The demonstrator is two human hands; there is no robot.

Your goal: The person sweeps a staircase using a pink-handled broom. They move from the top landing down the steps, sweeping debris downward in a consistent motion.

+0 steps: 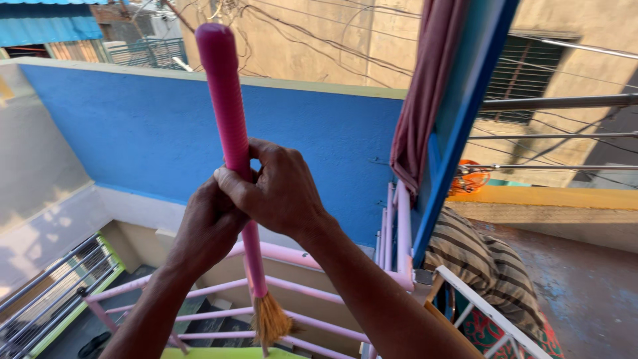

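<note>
My right hand (279, 193) is wrapped around the pink broom handle (229, 126) at about mid-length, fingers curled over the front, thumb side uppermost. My left hand (209, 229) grips the same handle just below and behind the right, the two hands touching. Both grasps are firm and closed on the handle. The broom stands nearly upright, leaning slightly, its rounded top end high in the view. Below my hands the handle runs down to a short tuft of straw-coloured bristles (271, 322), which hangs just above a yellow-green surface (226, 354) at the lower edge; whether it touches I cannot tell.

Behind the broom, a pink metal railing (299, 289) crosses the view, with stair steps (212, 326) visible below it. Beyond that rises a blue wall (133, 126). To the right, a blue door edge (465, 113) stands tilted, with a dull red cloth (422, 93) hanging beside it. Lower right lies a striped brown and cream bundle (488, 266) next to a white frame (485, 309). Horizontal steel bars (558, 102) run across the far right.
</note>
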